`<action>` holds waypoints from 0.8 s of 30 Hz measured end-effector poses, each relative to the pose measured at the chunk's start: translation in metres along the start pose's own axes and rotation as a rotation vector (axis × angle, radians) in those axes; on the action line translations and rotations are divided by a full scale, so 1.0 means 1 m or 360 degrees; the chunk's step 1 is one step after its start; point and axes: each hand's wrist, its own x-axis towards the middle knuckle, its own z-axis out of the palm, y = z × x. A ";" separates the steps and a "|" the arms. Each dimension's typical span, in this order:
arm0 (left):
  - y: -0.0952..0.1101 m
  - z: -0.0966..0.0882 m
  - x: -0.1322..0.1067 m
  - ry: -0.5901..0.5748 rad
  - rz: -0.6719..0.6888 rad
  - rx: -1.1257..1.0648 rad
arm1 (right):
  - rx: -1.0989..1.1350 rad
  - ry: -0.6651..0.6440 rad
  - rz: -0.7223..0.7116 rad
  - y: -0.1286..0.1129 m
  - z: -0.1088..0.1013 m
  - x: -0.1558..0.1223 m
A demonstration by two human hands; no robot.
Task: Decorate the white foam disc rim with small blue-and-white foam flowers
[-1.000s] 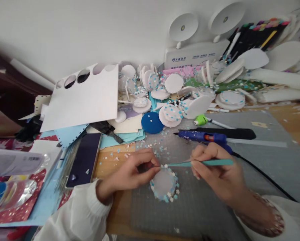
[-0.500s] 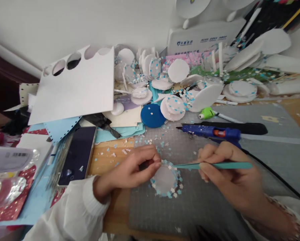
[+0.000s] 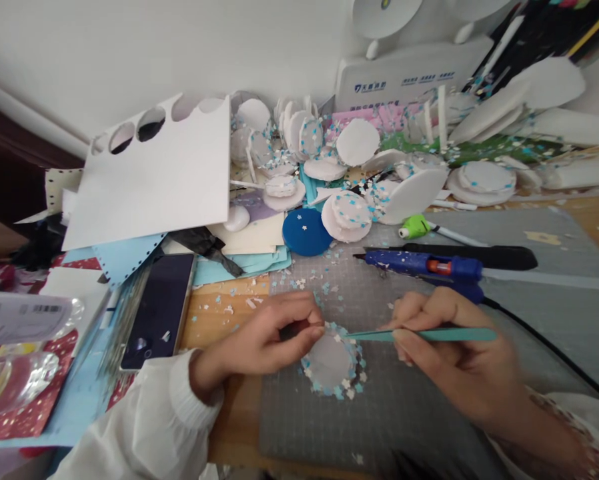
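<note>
A small white foam disc (image 3: pixel 332 361), ringed with tiny blue and white star confetti, lies on the grey cutting mat (image 3: pixel 429 413). My left hand (image 3: pixel 274 337) pinches the disc's upper left edge with thumb and fingers closed. My right hand (image 3: pixel 454 360) grips teal tweezers (image 3: pixel 424 335), held level, with the tips reaching the disc's upper right rim. White sleeves cover both forearms.
A blue glue gun (image 3: pixel 424 265) with a black cord lies just behind my right hand. A dark blue disc (image 3: pixel 305 233), a heap of white foam discs (image 3: pixel 349 217), a white punched board (image 3: pixel 154 180) and a phone (image 3: pixel 160 311) crowd the back and left. Confetti scatters over the mat.
Across the earlier frames the camera dipped, so everything sits higher in view. The tweezer tips shifted from the disc's top left toward its upper right rim. My left hand kept its pinch.
</note>
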 end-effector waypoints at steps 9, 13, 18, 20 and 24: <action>0.001 0.000 0.000 0.0014 0.0004 -0.0049 | -0.0005 -0.0001 -0.0009 0.000 0.000 0.000; 0.000 0.000 -0.001 0.0016 -0.0012 -0.0075 | 0.0020 0.0013 -0.0005 -0.001 0.001 0.002; -0.001 0.001 -0.001 0.0028 -0.0011 -0.0085 | 0.0076 0.0021 0.0014 -0.001 0.002 0.002; -0.001 0.000 -0.001 0.0019 -0.0026 -0.0084 | 0.0091 0.0021 0.0031 -0.001 0.002 0.002; 0.000 -0.001 0.000 0.0013 -0.0013 -0.0081 | 0.0119 0.0032 0.0067 -0.001 0.002 0.003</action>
